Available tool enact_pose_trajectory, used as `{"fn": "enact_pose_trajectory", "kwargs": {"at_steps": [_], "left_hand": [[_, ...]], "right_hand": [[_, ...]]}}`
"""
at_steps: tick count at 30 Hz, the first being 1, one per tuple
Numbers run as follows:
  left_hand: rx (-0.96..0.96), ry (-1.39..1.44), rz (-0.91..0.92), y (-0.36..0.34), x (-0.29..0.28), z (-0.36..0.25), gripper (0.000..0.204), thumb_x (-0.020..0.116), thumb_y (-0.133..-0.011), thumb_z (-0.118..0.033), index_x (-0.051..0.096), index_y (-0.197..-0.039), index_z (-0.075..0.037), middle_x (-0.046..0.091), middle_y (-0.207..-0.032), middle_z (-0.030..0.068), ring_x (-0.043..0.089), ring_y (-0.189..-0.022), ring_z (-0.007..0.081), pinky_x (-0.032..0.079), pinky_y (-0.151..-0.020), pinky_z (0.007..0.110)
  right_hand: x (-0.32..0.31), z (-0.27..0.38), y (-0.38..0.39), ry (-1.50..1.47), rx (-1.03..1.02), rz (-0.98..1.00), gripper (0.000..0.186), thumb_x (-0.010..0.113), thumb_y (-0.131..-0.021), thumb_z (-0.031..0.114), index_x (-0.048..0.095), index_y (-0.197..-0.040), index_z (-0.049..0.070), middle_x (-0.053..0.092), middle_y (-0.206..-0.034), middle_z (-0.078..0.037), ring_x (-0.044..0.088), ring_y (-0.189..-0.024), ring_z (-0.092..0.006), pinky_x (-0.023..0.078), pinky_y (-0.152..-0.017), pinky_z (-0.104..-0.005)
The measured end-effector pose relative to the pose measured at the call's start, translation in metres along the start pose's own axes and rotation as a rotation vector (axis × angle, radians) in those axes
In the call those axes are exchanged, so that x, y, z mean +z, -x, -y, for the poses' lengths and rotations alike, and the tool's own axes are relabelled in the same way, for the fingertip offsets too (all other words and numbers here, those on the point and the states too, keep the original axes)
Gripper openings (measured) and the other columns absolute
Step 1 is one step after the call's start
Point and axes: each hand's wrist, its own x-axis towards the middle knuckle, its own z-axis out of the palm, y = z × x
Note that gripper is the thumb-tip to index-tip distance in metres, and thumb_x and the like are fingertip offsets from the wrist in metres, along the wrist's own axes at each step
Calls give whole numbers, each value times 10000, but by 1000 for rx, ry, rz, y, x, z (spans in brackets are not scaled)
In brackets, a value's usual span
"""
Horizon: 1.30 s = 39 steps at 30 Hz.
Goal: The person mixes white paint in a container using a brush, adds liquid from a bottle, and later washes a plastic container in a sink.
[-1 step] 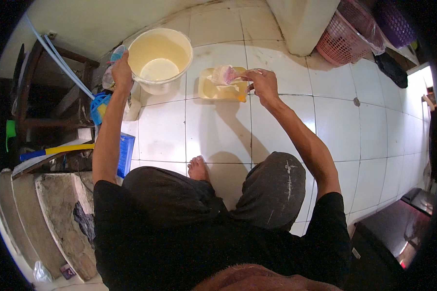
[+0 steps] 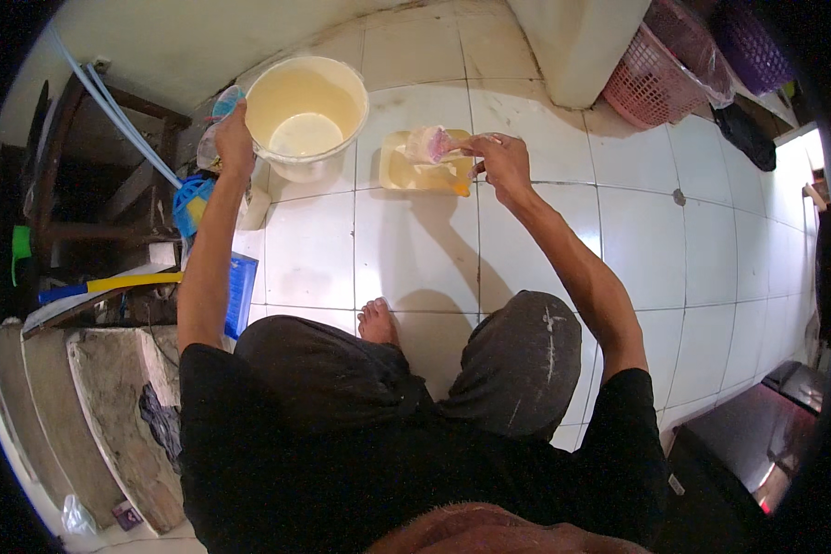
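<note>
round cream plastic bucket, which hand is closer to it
Left. The left hand is at the rim of the round cream plastic bucket, on its left side. The right hand is off to its right, by the yellow tray.

Little of that sort shows from here. At the lower left of the frame, by the foot of the concrete steps, lies a small flat packet (image 2: pixel 126 514) in purple and dark tones, and just left of it a crumpled clear plastic bag (image 2: pixel 76 517). No signs or lit screens show.
</note>
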Motion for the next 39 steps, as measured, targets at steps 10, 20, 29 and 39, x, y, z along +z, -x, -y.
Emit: {"fn": "enact_pose_trajectory", "kwargs": {"at_steps": [10, 20, 29, 39], "left_hand": [[-304, 536, -151, 86, -44, 54, 624, 454, -981, -518, 601, -1148, 65, 665, -1056, 115, 632, -915, 193, 496, -815, 312], [-423, 695, -561, 189, -126, 132, 617, 398, -1001, -513, 576, -1199, 44, 649, -1122, 108, 632, -994, 195, 501, -842, 309], [-574, 642, -800, 199, -183, 187, 659, 438, -969, -570, 663, -1039, 45, 663, -938, 78, 599, -845, 173, 468, -751, 324], [-86, -568, -862, 182, -231, 168, 388, 542, -952, -389, 614, -947, -8, 609, -813, 158, 568, -727, 297, 453, -708, 396]], "right_hand": [[10, 11, 11, -32, 48, 34, 220, 628, -819, 168, 688, -901, -27, 686, -820, -95, 618, -656, -170, 465, -556, -283], [16, 26, -8, 226, 166, 157, 307, 536, -877, 247, 686, -1040, 34, 698, -916, -61, 482, -548, -101, 298, -452, -204], [31, 33, -23, 257, 240, 181, 338, 505, -932, 213, 619, -1140, -28, 679, -975, -108, 435, -526, -54, 282, -411, -168], [-4, 59, -49, 417, 303, 130, 351, 446, -969, 275, 616, -1094, -5, 689, -1022, -128, 345, -450, -25, 259, -399, -171]]}}
